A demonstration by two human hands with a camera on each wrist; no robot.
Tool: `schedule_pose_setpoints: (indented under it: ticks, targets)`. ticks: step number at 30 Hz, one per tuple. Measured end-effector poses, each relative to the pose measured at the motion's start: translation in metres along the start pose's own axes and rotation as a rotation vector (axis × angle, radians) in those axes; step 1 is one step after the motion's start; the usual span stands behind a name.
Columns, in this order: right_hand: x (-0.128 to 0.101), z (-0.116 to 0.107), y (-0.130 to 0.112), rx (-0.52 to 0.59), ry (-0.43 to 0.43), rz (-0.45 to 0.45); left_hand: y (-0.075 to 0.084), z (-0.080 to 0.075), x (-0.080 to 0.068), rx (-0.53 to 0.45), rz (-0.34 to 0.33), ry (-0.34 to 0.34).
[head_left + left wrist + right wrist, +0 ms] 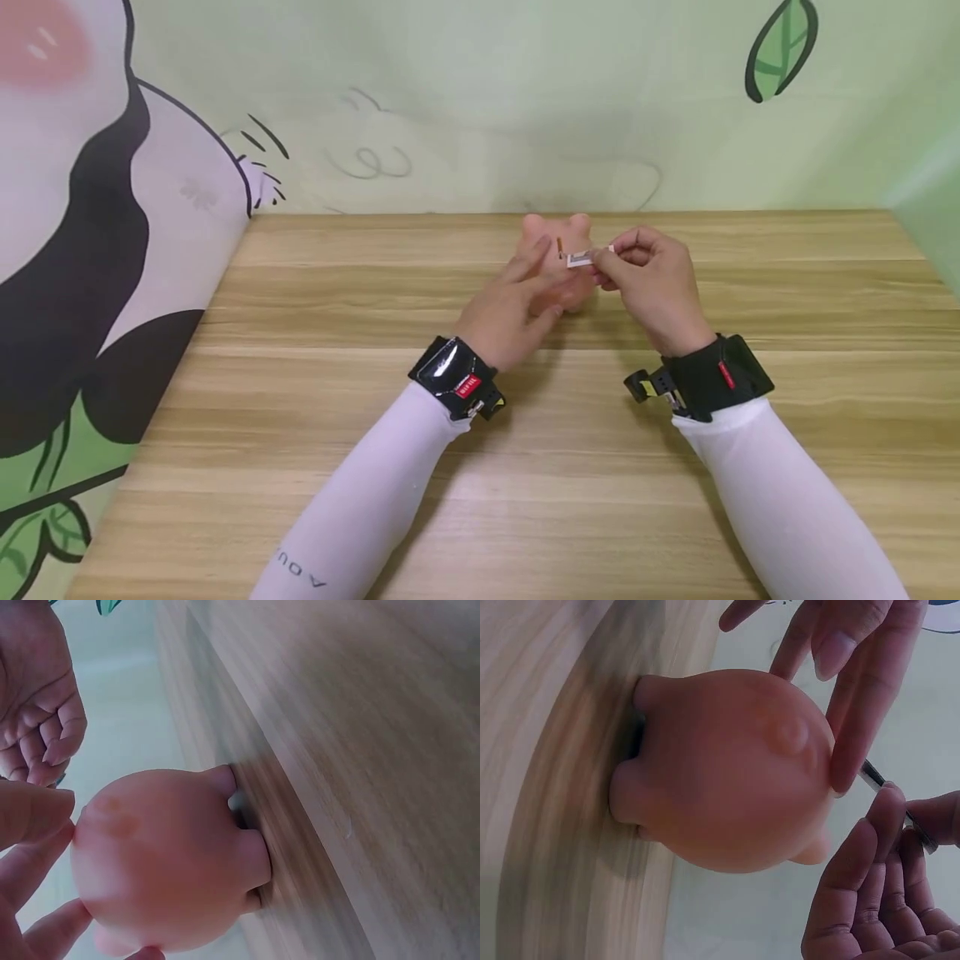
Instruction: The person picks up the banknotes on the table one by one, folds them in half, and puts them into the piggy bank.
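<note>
A pink pig-shaped toy (pixel 557 227) stands on its short legs on the wooden table (pixel 525 467), far of centre. My left hand (pixel 536 279) holds it from the near left, fingers lying over its top and thumb against its side; the left wrist view shows the pig (pixel 161 862) between thumb (pixel 30 814) and fingers. My right hand (pixel 603 262) pinches a small flat white piece (pixel 579 260) just above the pig's back. In the right wrist view the thin piece (pixel 874 778) touches the pig (pixel 727 769) next to a left fingertip (pixel 840 772).
A pale green wall with cartoon drawings (pixel 90 250) closes the table's far and left sides. A green side panel (pixel 930 217) stands at the right. Both forearms wear white sleeves and black wrist straps (pixel 453 379).
</note>
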State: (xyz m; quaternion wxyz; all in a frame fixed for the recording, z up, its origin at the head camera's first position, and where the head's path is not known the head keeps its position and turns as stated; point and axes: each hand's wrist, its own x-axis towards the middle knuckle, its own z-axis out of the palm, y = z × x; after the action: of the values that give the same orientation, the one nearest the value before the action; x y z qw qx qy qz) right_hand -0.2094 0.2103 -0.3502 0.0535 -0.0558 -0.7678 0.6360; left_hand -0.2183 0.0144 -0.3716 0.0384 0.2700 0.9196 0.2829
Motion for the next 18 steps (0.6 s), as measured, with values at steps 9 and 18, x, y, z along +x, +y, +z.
schedule_pose_setpoints:
  ticks: [9,18]
  targets:
    - [0.015,0.007,-0.002,-0.054,-0.011,-0.017,0.0,0.002,-0.002,0.036,0.011,0.007]
    - [0.03,0.018,-0.019,-0.36,-0.002,-0.093,-0.003,0.001,-0.002,0.055,0.039,0.014]
